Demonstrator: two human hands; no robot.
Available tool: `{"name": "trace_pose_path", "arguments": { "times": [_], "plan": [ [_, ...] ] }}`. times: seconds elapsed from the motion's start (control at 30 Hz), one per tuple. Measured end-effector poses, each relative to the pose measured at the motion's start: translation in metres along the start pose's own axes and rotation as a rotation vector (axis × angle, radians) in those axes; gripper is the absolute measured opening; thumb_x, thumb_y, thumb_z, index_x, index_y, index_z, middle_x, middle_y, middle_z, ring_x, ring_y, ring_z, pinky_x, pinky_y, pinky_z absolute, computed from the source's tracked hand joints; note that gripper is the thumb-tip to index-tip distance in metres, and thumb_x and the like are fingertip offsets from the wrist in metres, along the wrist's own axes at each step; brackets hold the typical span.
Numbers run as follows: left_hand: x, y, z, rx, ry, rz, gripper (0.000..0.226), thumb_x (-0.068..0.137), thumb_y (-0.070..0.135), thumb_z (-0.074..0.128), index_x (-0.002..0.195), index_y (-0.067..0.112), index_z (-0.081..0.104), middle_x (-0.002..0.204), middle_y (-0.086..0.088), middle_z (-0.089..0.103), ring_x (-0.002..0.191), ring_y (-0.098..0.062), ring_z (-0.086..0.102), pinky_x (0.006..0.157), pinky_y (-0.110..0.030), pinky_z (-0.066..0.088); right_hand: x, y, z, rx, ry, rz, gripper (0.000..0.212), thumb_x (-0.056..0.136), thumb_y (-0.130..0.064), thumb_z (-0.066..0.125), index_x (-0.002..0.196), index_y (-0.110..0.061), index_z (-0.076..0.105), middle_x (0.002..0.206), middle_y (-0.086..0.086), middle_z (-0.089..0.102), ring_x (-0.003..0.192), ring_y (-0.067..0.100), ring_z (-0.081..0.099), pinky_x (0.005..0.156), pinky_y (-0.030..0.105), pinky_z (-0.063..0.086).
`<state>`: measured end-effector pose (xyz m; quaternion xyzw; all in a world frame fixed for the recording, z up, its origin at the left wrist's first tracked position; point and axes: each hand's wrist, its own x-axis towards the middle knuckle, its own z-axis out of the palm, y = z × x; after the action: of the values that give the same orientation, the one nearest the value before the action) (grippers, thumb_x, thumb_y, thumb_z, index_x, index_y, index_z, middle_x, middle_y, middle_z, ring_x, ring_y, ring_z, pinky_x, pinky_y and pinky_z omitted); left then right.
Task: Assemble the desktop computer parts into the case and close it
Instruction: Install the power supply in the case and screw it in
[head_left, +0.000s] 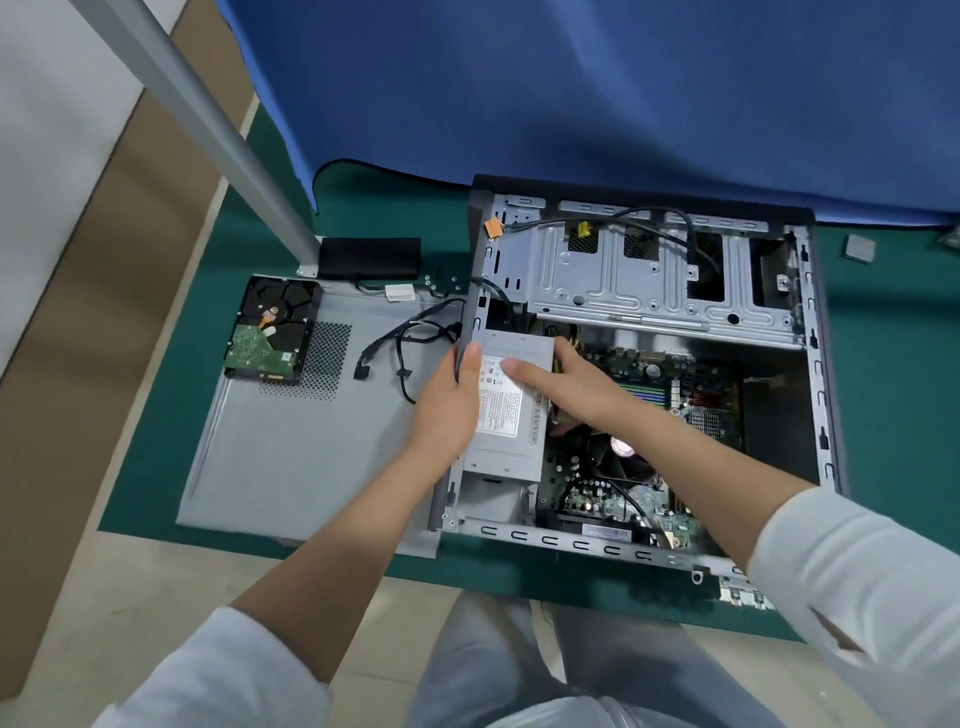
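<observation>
A green mat (171, 431) covers the table, and a blue cloth (597, 88) hangs over the mat's far edge. A grey metal pole (208, 130) slants down to the mat's far left, a black pouch (369, 257) just beside its foot.

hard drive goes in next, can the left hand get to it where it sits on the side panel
Probably yes: the hard drive lies uncovered on the side panel, nothing between. But the left hand now holds the power supply.

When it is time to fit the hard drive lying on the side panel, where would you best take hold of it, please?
Grip the hard drive by its two long edges, coming from above. It lies flat on the side panel with its circuit board facing up, so holding the edges probably keeps fingers off the board.
</observation>
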<state>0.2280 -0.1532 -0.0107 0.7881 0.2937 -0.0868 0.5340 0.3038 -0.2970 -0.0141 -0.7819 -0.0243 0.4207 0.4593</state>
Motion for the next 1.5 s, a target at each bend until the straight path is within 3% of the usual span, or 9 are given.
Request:
{"name": "trace_pose_path", "arguments": {
  "times": [0.07,0.2,0.37,0.57,0.7,0.97,1.1,1.27,1.5],
  "plan": [
    [0.001,-0.004,0.001,0.007,0.011,0.014,0.053,0.098,0.057,0.024,0.129,0.024,0.051,0.111,0.01,0.061,0.111,-0.014,0.057,0.087,-0.028,0.044,0.004,0.002,0.002,-0.1,0.075,-0.094,0.058,0.075,-0.072,0.058,0.116,-0.032,0.049,0.11,-0.014,0.062,0.091,0.0,0.06,0.069,0.02,0.048],
    [0.003,-0.008,0.003,0.043,0.042,0.025,0.061,0.095,0.061,0.023,0.138,0.025,0.046,0.133,0.004,0.056,0.123,-0.016,0.051,0.103,-0.036,0.04,0.01,0.006,0.007,-0.149,0.141,-0.128,0.05,0.075,-0.074,0.056,0.111,-0.04,0.056,0.107,-0.02,0.056,0.118,0.008,0.039,0.09,0.029,0.037],
    [0.003,-0.009,0.004,0.083,0.066,0.023,0.065,0.094,0.063,0.021,0.14,0.024,0.044,0.135,0.003,0.055,0.124,-0.017,0.05,0.1,-0.033,0.039,0.001,0.003,0.004,-0.053,0.113,-0.118,0.054,0.071,-0.073,0.062,0.112,-0.038,0.059,0.104,-0.023,0.063,0.096,-0.002,0.06,0.073,0.016,0.045],
    [0.007,-0.012,0.006,0.118,0.071,0.007,0.066,0.094,0.064,0.019,0.143,0.024,0.039,0.135,0.001,0.054,0.125,-0.02,0.049,0.097,-0.032,0.037,-0.013,0.018,0.01,-0.2,0.012,-0.107,0.067,0.057,-0.086,0.059,0.11,-0.045,0.055,0.112,-0.028,0.057,0.104,0.001,0.058,0.089,0.025,0.049],
    [0.007,-0.012,0.006,0.087,0.079,0.017,0.06,0.095,0.061,0.021,0.139,0.027,0.043,0.121,0.009,0.058,0.116,-0.016,0.053,0.088,-0.027,0.037,-0.009,0.016,0.006,-0.217,-0.056,-0.078,0.044,0.055,-0.089,0.056,0.087,-0.059,0.057,0.081,-0.034,0.064,0.074,-0.012,0.062,0.067,0.014,0.045],
    [0.006,-0.013,0.006,0.099,0.097,0.019,0.052,0.096,0.061,0.022,0.133,0.034,0.047,0.1,0.019,0.055,0.091,-0.006,0.051,0.077,-0.025,0.036,0.004,0.019,-0.001,-0.14,-0.287,-0.004,0.063,0.055,-0.084,0.063,0.106,-0.046,0.065,0.1,-0.023,0.069,0.097,0.001,0.064,0.094,0.03,0.046],
    [0.006,-0.014,0.006,0.113,0.118,0.009,0.052,0.095,0.063,0.021,0.131,0.037,0.048,0.084,0.027,0.052,0.075,0.009,0.049,0.062,-0.013,0.032,0.013,0.011,-0.013,-0.17,-0.403,0.044,0.046,0.054,-0.08,0.068,0.084,-0.045,0.07,0.079,-0.021,0.07,0.077,0.002,0.062,0.075,0.028,0.05],
    [0.007,-0.013,0.006,0.125,0.128,-0.011,0.052,0.093,0.065,0.02,0.129,0.039,0.048,0.077,0.027,0.05,0.067,0.014,0.045,0.057,-0.01,0.029,0.022,0.01,-0.017,-0.15,-0.39,0.084,0.064,0.047,-0.073,0.074,0.093,-0.029,0.072,0.096,-0.009,0.069,0.097,0.014,0.063,0.072,0.027,0.052],
    [0.008,-0.015,0.007,0.127,0.117,-0.002,0.051,0.094,0.064,0.02,0.125,0.036,0.05,0.085,0.018,0.06,0.077,0.003,0.054,0.062,-0.022,0.04,0.024,0.006,-0.024,-0.153,-0.483,0.071,0.043,0.058,-0.065,0.075,0.08,-0.028,0.075,0.075,0.002,0.056,0.061,0.01,0.051,0.062,0.024,0.049]
  ]
}}
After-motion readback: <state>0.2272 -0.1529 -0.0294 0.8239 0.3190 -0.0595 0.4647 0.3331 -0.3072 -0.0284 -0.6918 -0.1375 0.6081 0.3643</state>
